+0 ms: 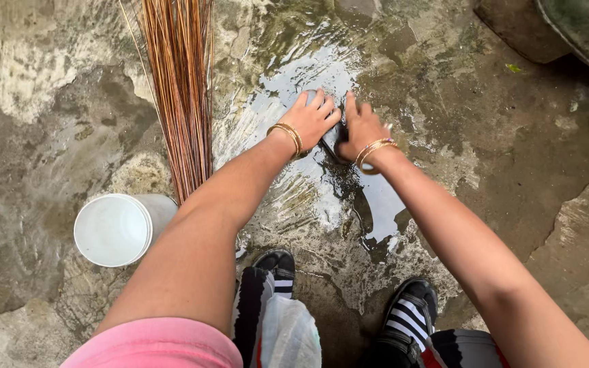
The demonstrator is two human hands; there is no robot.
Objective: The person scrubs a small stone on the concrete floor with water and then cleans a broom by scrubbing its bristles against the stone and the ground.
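Note:
My left hand [311, 117] and my right hand [360, 127] both press down on a dark scrubbing brush [330, 138] on the wet concrete floor [485, 136]. The brush is mostly hidden under my fingers. Each wrist wears gold bangles. Water with streaks of foam spreads around the brush in a puddle [308, 82]. My two feet in black-and-white striped sandals [410, 313] stand just below the puddle.
A stick broom [180, 88] lies on the floor left of my left arm. A white plastic bucket [114, 230] lies tipped beside it at the lower left. A large dark round vessel [581, 27] stands at the top right corner.

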